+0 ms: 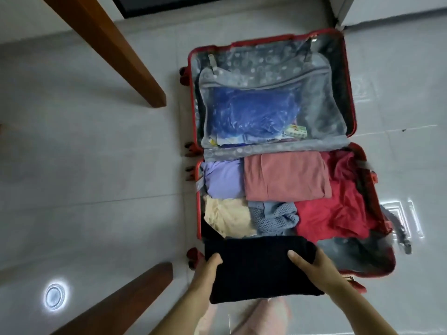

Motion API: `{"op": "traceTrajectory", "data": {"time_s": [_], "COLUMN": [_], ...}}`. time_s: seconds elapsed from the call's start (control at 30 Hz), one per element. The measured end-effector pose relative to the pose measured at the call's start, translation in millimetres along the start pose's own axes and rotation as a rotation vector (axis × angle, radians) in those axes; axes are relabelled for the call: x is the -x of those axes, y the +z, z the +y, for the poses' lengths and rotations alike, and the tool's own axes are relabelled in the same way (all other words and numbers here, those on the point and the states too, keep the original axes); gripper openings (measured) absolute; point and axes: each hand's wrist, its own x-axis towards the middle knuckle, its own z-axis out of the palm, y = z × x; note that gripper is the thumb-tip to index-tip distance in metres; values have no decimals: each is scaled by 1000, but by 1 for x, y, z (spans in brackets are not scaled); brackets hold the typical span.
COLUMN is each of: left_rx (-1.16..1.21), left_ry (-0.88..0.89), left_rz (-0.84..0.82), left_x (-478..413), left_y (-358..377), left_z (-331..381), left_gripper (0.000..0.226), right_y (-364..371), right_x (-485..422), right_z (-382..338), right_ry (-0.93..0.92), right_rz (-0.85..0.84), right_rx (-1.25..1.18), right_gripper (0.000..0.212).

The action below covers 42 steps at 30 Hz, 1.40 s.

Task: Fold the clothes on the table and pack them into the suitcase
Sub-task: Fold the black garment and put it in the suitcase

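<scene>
The left hand (208, 264) grips the left edge of the folded black garment (261, 269), thumb on top, and the right hand (312, 262) grips its right edge likewise, likely to hold the fold flat. The garment hangs between them over the open suitcase's (350, 252) near rim, probably bound for the bare lining to the right.

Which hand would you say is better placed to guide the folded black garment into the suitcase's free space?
Right. Both hands grip the black garment, but the right hand is beside the bare lining in the suitcase's near right corner; the left hand is farther.
</scene>
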Motion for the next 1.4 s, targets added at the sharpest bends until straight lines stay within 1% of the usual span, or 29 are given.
{"op": "traceTrajectory", "data": {"time_s": [0.03, 0.1, 0.17, 0.23, 0.27, 0.3, 0.37, 0.4, 0.5, 0.57, 0.63, 0.73, 0.8, 0.83, 0.93, 1.0, 1.03, 1.07, 1.1, 1.13, 1.17, 1.23, 1.3, 1.4], "left_rx": [-1, -32, -99, -135, -129, -119, -102, -108, -163, -193, -248, -364, -431, -460, -582, -751, -828, -885, -919, -924, -912, -838, -777, -798], "left_ry": [-14, -17, -3, -23, -32, -35, -36, -43, -77, -91, -65, 81, 222, 306, 519, 693, 785, 822, 795, 723, 644, 533, 492, 454], "left_rz": [1, 17, 23, 26, 26, 33, 54, 67, 124, 144, 174, 319, 390, 398, 408, 469, 464, 414, 354, 313, 304, 318, 298, 259], "left_x": [-18, -57, -88, -112, -121, -129, -143, -148, -159, -163, -163, -148, -132, -129, -120, -110, -105, -100, -98, -99, -102, -109, -117, -127], "left_y": [5, 12, 19, 22, 22, 21, 19, 18, 21, 26, 31, 33, 32, 30, 26, 28, 30, 33, 36, 39, 41, 45, 49, 53], "left_z": [0, -4, -6, -8, -10, -11, -15, -16, -16, -14, -13, -19, -27, -34, -57, -71, -76, -80, -83, -82, -81, -72, -61, -55], "left_gripper": [28, 36, 41, 44, 42, 38, 31, 30, 32, 37, 42, 41, 36, 39, 70, 82, 83, 81, 78, 78, 79, 81, 79, 78], "right_y": [6, 20, 31, 43, 49, 54, 64, 68, 76, 80, 81, 84, 91, 93, 98, 99, 101, 103, 108, 113, 120, 132, 138, 136], "right_x": [-21, -54, -84, -97, -103, -108, -118, -124, -133, -137, -139, -139, -140, -140, -139, -127, -118, -109, -100, -92, -86, -81, -85, -100], "right_z": [13, 38, 69, 76, 76, 74, 75, 77, 80, 81, 80, 74, 75, 75, 73, 65, 59, 55, 51, 47, 43, 44, 48, 55], "right_ry": [-1, 26, 15, 14, 14, 26, 60, 70, 79, 91, 112, 129, 133, 145, 227, 263, 256, 218, 162, 113, 85, 99, 124, 127], "right_rz": [8, 28, 36, 71, 76, 72, 56, 51, 48, 56, 52, 17, 9, 7, 23, 123, 218, 322, 401, 426, 399, 284, 213, 171], "right_rx": [9, 25, 39, 78, 93, 119, 174, 186, 212, 223, 219, 194, 228, 250, 280, 368, 440, 511, 564, 592, 604, 586, 555, 535], "right_gripper": [64, 81, 96, 108, 107, 100, 77, 72, 71, 70, 68, 61, 68, 72, 79, 87, 92, 96, 97, 96, 95, 93, 95, 100]}}
